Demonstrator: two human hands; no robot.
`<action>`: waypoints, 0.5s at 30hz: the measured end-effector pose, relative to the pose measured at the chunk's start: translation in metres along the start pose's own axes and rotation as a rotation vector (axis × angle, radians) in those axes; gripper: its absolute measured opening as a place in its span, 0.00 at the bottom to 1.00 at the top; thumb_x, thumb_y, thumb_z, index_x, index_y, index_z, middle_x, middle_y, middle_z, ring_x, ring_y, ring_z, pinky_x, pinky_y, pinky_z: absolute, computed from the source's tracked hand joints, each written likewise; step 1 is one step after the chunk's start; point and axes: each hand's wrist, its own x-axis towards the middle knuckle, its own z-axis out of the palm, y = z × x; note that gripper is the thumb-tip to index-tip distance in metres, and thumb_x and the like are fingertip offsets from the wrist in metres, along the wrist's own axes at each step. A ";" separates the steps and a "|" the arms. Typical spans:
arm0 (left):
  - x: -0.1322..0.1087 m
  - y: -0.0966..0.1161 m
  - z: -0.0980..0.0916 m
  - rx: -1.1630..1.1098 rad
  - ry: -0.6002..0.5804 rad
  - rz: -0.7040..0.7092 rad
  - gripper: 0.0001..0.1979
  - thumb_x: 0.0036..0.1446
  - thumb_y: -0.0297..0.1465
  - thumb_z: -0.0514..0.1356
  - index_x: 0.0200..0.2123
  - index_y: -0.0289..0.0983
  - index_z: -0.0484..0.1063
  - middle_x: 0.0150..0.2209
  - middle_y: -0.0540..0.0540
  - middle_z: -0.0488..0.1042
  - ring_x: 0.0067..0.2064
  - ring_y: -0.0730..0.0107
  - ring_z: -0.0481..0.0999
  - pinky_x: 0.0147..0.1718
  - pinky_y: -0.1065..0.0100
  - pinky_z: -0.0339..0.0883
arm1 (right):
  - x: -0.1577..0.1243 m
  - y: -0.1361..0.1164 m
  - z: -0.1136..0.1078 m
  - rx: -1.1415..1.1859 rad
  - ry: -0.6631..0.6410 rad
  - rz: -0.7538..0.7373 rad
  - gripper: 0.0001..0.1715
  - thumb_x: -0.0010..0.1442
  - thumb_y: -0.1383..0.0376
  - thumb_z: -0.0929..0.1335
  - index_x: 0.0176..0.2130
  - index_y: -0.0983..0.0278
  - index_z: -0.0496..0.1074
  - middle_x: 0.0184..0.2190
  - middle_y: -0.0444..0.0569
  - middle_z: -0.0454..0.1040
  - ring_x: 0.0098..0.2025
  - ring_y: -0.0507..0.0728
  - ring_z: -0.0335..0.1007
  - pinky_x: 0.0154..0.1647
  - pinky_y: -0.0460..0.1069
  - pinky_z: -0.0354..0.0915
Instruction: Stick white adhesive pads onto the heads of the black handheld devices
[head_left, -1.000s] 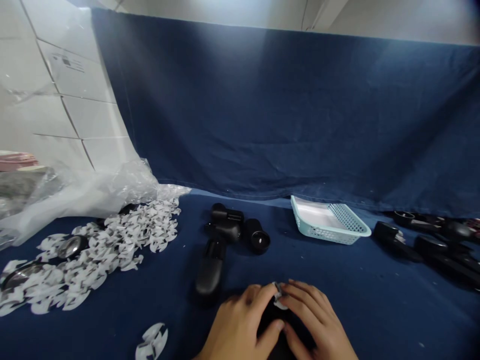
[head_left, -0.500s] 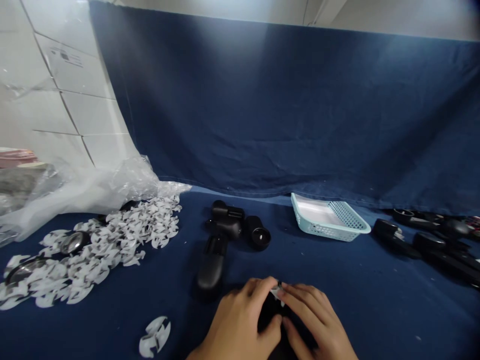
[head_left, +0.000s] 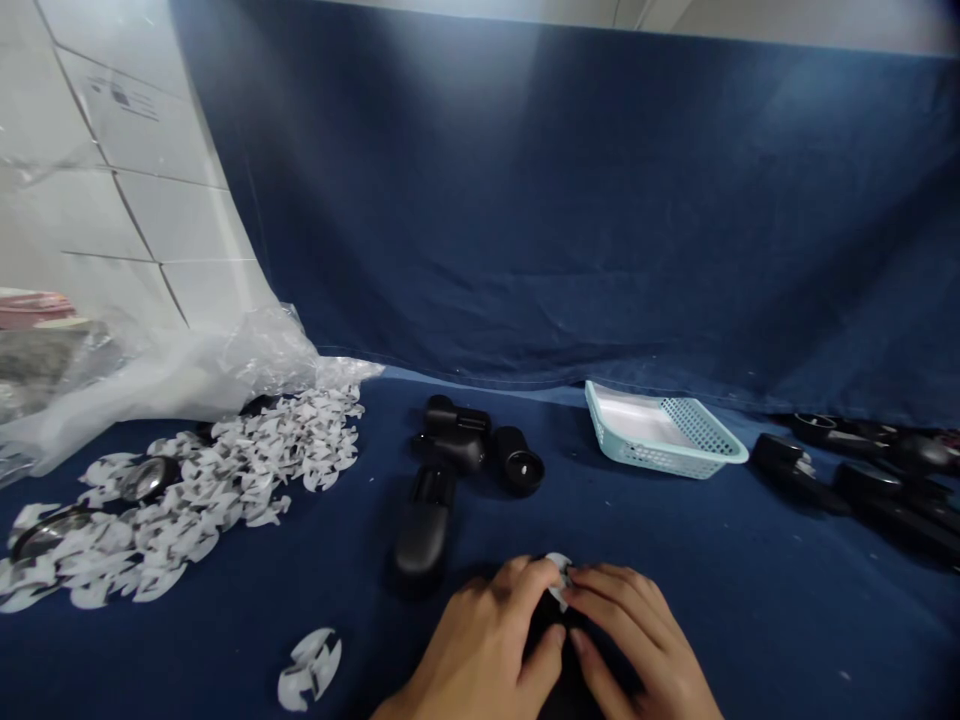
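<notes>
- Since half a second ago, the small white piece [head_left: 559,578] at our fingertips has turned and shows more of its pale face; our hands stay in nearly the same place.
- Our left hand [head_left: 480,640] is curled on the black part [head_left: 564,690] and grips it, index fingertip touching the white piece.
- Our right hand [head_left: 637,635] grips the same part from the other side, its fingertips at the white piece too.
- That white piece sits at the far end of the black part, between our index fingers; our hands hide much of both.
- To our left lie a loose white piece [head_left: 328,668] and, farther off, a white pile [head_left: 225,490].
- Beyond our hands stand a black handle [head_left: 422,540] and a pale blue basket [head_left: 667,460].
</notes>
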 end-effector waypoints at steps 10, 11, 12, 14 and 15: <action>0.001 0.005 -0.007 0.021 -0.057 -0.013 0.25 0.58 0.26 0.56 0.58 0.46 0.57 0.55 0.46 0.71 0.48 0.54 0.77 0.47 0.50 0.73 | -0.001 0.002 -0.007 0.272 0.043 0.270 0.13 0.67 0.64 0.62 0.50 0.59 0.69 0.40 0.50 0.76 0.44 0.57 0.74 0.42 0.49 0.73; 0.001 0.005 -0.007 0.028 -0.058 -0.014 0.25 0.58 0.27 0.57 0.58 0.46 0.58 0.56 0.46 0.70 0.48 0.54 0.77 0.47 0.50 0.73 | -0.001 0.003 -0.007 0.292 0.049 0.315 0.12 0.67 0.65 0.63 0.49 0.58 0.69 0.40 0.50 0.75 0.43 0.57 0.74 0.42 0.48 0.73; 0.001 0.005 -0.007 0.032 -0.057 -0.012 0.24 0.58 0.27 0.57 0.57 0.46 0.58 0.57 0.46 0.70 0.48 0.53 0.77 0.47 0.49 0.73 | -0.001 0.003 -0.007 0.294 0.053 0.342 0.12 0.66 0.65 0.64 0.49 0.58 0.69 0.40 0.50 0.74 0.44 0.57 0.74 0.43 0.48 0.73; 0.001 0.004 -0.005 0.028 -0.052 -0.001 0.24 0.58 0.27 0.57 0.57 0.46 0.58 0.57 0.45 0.70 0.49 0.53 0.77 0.47 0.49 0.73 | -0.001 0.005 -0.006 0.274 0.030 0.351 0.12 0.64 0.64 0.66 0.48 0.58 0.70 0.45 0.51 0.73 0.48 0.58 0.73 0.47 0.49 0.73; 0.001 0.003 -0.004 0.023 -0.047 0.004 0.24 0.58 0.27 0.57 0.57 0.46 0.59 0.57 0.45 0.70 0.49 0.53 0.77 0.47 0.49 0.73 | -0.001 0.005 -0.006 0.266 0.004 0.346 0.12 0.63 0.64 0.67 0.48 0.58 0.71 0.47 0.52 0.72 0.50 0.59 0.72 0.49 0.51 0.72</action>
